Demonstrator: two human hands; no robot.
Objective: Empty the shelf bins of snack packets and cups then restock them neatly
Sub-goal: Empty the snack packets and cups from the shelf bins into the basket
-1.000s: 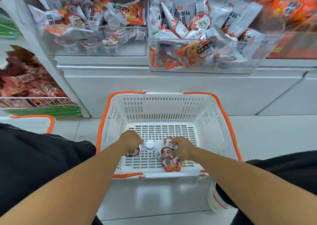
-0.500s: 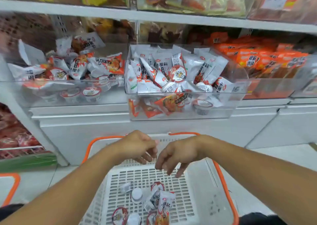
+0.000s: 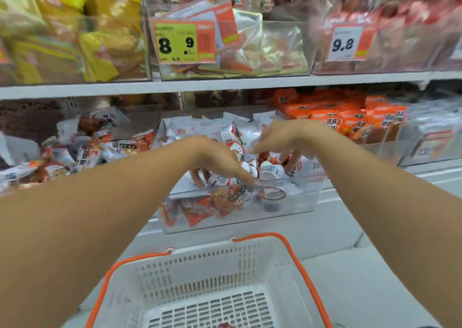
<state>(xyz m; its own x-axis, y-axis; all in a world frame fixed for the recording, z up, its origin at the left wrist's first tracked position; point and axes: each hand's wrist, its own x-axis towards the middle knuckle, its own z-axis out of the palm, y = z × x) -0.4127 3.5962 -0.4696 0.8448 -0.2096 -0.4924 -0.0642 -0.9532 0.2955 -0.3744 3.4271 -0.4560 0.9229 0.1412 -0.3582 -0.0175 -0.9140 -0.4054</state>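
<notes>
Left hand [image 3: 215,157] and right hand [image 3: 280,137], fingers spread downward and gripping nothing certain, have risen from the white basket [image 3: 212,285] into the clear bin [image 3: 240,202] above it, reaching for more snack cups [image 3: 271,171].

Open-topped bin reached from above

At frame centre the clear bin [image 3: 295,197] is crowded with packets [image 3: 200,210] and cups [image 3: 271,171]; overhead room is limited by the shelf board [image 3: 225,84].

Clear bin [image 3: 295,202] heaped with packets [image 3: 200,210], cups [image 3: 271,171]
</notes>
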